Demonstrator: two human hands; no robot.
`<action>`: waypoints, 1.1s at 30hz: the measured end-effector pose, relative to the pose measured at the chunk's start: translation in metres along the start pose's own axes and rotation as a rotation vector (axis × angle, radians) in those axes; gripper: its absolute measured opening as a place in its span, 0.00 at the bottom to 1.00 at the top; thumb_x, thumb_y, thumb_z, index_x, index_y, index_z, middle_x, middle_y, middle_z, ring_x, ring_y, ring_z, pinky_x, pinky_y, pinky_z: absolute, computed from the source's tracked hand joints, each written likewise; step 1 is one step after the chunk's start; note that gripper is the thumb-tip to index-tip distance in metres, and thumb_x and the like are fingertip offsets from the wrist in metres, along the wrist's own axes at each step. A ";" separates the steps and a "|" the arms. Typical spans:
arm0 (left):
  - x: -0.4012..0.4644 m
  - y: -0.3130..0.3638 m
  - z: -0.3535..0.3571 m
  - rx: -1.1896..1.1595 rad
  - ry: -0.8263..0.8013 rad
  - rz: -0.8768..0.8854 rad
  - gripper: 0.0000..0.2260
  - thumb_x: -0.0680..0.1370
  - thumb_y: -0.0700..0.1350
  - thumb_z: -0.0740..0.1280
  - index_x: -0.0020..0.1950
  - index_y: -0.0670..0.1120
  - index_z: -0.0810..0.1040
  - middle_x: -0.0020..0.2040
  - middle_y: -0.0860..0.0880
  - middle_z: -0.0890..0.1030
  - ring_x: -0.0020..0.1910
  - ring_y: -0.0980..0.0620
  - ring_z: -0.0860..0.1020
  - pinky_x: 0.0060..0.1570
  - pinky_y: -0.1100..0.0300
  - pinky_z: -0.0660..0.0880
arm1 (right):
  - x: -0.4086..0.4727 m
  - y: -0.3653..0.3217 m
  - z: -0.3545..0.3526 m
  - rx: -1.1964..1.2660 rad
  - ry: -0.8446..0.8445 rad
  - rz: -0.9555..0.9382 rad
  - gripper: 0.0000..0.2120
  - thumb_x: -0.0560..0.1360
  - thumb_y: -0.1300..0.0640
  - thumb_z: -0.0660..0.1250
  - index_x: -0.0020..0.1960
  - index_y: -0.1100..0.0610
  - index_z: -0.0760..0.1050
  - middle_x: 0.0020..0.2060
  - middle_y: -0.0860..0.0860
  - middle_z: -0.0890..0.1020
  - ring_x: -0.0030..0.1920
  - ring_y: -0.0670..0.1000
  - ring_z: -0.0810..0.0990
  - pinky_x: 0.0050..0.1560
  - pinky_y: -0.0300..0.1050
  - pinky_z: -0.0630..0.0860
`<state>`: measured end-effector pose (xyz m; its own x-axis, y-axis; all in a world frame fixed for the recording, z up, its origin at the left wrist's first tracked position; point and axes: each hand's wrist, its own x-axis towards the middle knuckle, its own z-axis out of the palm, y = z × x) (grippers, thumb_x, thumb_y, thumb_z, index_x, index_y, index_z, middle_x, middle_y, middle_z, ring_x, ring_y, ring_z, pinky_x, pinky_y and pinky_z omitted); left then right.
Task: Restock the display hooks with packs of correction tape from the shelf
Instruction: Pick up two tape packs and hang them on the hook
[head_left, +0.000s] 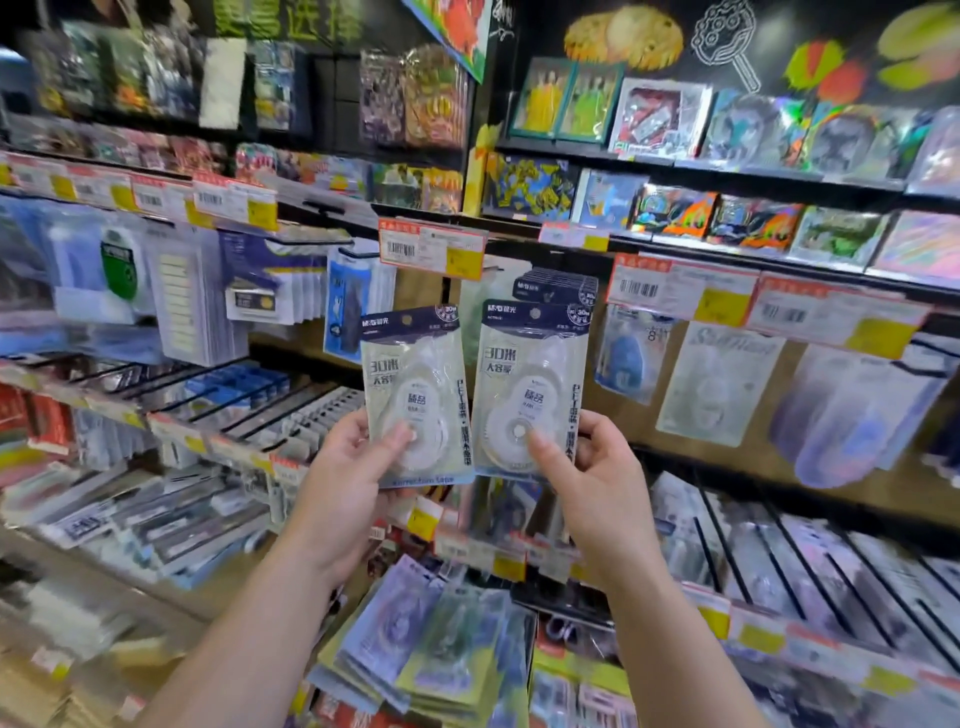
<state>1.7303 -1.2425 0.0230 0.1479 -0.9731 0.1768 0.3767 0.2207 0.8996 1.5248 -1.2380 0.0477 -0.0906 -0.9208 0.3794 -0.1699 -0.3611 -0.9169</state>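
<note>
Two thumbs press the fronts of two packs of correction tape, each pinching its pack against fingers curled behind. The left hand (340, 483) holds the left pack (415, 395) by its lower half, thumb on the clear blister over the tape wheel; the right hand (592, 483) grips the right pack (530, 384) the same way, fingertips showing at the pack's right edge. Both packs stand upright, side by side and nearly touching, raised in front of the display wall. Just behind the right pack's top, more packs of the same dark-headed kind hang on a hook (558, 288). Above them sits a red and yellow price tag (431, 252). Below the forearms, a loose heap of similar packs (431, 639) lies on the lower shelf.
</note>
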 end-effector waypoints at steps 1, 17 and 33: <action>0.002 0.001 0.001 -0.010 -0.011 0.007 0.16 0.77 0.44 0.68 0.65 0.47 0.75 0.57 0.45 0.84 0.56 0.43 0.82 0.49 0.47 0.76 | 0.004 -0.001 0.002 0.000 0.004 -0.001 0.12 0.75 0.50 0.72 0.56 0.49 0.75 0.47 0.46 0.86 0.48 0.44 0.85 0.52 0.49 0.81; 0.041 0.014 -0.010 -0.030 -0.149 -0.017 0.17 0.74 0.44 0.67 0.64 0.47 0.74 0.54 0.46 0.85 0.53 0.47 0.84 0.53 0.50 0.77 | 0.020 -0.005 0.021 0.044 0.149 0.008 0.12 0.75 0.56 0.72 0.57 0.52 0.76 0.47 0.46 0.87 0.49 0.46 0.85 0.52 0.45 0.79; 0.063 0.010 -0.019 0.017 -0.215 -0.068 0.15 0.76 0.44 0.66 0.63 0.47 0.75 0.54 0.46 0.85 0.53 0.47 0.84 0.55 0.48 0.77 | 0.016 -0.005 0.030 0.038 0.208 0.022 0.11 0.76 0.56 0.70 0.58 0.51 0.75 0.47 0.46 0.87 0.49 0.46 0.85 0.51 0.42 0.78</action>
<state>1.7611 -1.2998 0.0356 -0.0758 -0.9778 0.1952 0.3635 0.1552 0.9186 1.5533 -1.2549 0.0550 -0.2950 -0.8796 0.3731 -0.1289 -0.3503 -0.9277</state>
